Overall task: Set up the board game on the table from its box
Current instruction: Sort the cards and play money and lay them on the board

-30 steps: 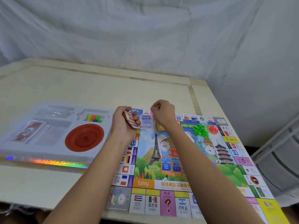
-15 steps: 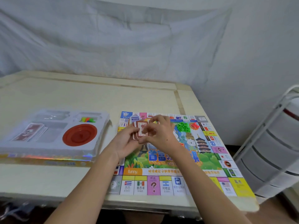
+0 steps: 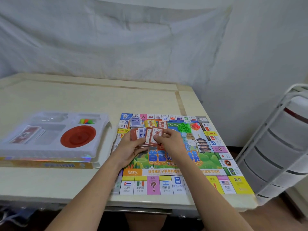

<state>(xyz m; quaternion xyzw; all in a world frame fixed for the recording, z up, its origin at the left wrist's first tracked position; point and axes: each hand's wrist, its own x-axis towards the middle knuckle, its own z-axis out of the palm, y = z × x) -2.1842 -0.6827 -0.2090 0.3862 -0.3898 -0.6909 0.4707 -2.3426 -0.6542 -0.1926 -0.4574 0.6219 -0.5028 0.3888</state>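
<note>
Your game board [image 3: 168, 165] lay flat at the table's [image 3: 83, 97] 4 o'clock corner, its printed title facing you. At its 12 o'clock edge sat a blue card stack [image 3: 135, 122], green houses [image 3: 183, 127] and red pieces [image 3: 195, 125]. At 9 o'clock, the box tray [image 3: 50, 147] held a red dish [image 3: 78, 136] and banknotes [image 3: 26, 135]. Your left hand [image 3: 131, 149] gripped a fan of cards [image 3: 145, 135], long sides upright; your right hand [image 3: 168, 140] pinched the front card.
</note>
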